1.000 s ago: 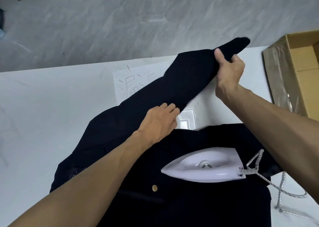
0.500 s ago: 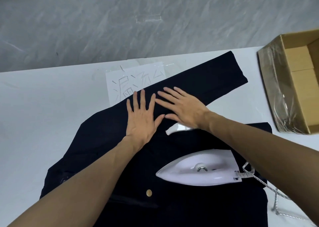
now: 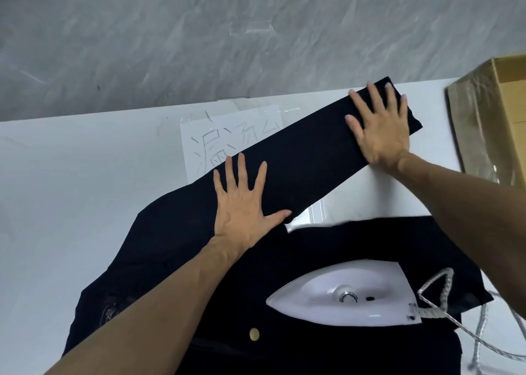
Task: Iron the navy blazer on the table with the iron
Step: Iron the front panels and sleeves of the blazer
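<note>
Smoothing the sleeve (image 3: 307, 161) of the navy blazer (image 3: 170, 260) on the table (image 3: 71, 189), I pressed left hand (image 3: 242, 201) and right hand (image 3: 378, 129) flat, fingers spread, gripping nothing; the next move, I judged, called for grasping the iron (image 3: 341, 297) resting on its front.

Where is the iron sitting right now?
In the head view, lower right: the iron lies on the blazer, cord trailing right, untouched, nearer the person than the left hand and right hand flat on the sleeve.
</note>
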Motion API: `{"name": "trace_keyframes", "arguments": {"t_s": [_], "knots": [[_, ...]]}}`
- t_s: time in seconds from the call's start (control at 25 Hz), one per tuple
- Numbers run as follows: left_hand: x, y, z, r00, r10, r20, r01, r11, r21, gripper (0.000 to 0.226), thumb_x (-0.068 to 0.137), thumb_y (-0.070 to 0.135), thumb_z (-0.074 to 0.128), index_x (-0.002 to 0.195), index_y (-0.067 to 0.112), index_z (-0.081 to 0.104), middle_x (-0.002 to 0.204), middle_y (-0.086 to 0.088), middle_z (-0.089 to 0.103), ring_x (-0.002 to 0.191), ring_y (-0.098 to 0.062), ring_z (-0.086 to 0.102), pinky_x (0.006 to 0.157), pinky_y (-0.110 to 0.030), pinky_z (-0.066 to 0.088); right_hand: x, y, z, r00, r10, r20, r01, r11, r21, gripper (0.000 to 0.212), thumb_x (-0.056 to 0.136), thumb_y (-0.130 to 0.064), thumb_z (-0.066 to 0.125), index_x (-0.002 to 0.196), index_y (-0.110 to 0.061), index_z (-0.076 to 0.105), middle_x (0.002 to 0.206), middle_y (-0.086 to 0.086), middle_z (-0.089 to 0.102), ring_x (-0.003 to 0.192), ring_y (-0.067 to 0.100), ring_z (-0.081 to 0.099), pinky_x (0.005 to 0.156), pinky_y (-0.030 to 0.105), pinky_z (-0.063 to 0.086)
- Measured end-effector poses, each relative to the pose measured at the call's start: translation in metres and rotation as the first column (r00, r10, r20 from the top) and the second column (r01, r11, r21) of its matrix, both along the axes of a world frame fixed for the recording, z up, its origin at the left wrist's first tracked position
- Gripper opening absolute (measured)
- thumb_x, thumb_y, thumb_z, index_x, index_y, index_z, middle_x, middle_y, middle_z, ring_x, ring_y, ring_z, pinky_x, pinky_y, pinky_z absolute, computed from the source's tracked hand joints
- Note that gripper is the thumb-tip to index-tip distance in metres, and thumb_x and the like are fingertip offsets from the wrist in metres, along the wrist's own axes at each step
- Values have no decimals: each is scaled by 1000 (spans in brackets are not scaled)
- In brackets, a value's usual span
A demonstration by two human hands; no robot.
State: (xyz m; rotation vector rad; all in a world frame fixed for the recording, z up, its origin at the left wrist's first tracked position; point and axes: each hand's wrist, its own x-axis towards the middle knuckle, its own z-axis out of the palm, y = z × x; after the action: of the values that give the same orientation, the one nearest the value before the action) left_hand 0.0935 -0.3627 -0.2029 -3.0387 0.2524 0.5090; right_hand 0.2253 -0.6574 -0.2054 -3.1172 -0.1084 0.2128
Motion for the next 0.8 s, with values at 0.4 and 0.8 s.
{"name": "trace_keyframes", "arguments": {"t_s": [0.4, 0.8], "knots": [[-1, 0, 17, 999, 26, -46, -28, 998, -47, 92, 89, 79, 17, 158, 21, -5, 163, -22, -8, 150, -39, -12, 121, -56, -3, -129, 70, 87, 737, 599, -312, -426, 771, 474, 30, 89, -56, 46, 98, -31, 62, 95, -12, 56, 93, 17, 58, 82, 37, 48], [-103, 75, 68, 942, 285, -178, -271, 957, 101, 80, 101, 59, 25, 158, 12, -5, 161, -29, -10, 149, -43, -10, 123, -51, 3, -237, 65, 126, 584, 630, -513, -620, 753, 219, 43, 95, -49, 47, 126, -19, 40, 112, 4, 64, 99, 30, 61, 76, 37, 45]]}}
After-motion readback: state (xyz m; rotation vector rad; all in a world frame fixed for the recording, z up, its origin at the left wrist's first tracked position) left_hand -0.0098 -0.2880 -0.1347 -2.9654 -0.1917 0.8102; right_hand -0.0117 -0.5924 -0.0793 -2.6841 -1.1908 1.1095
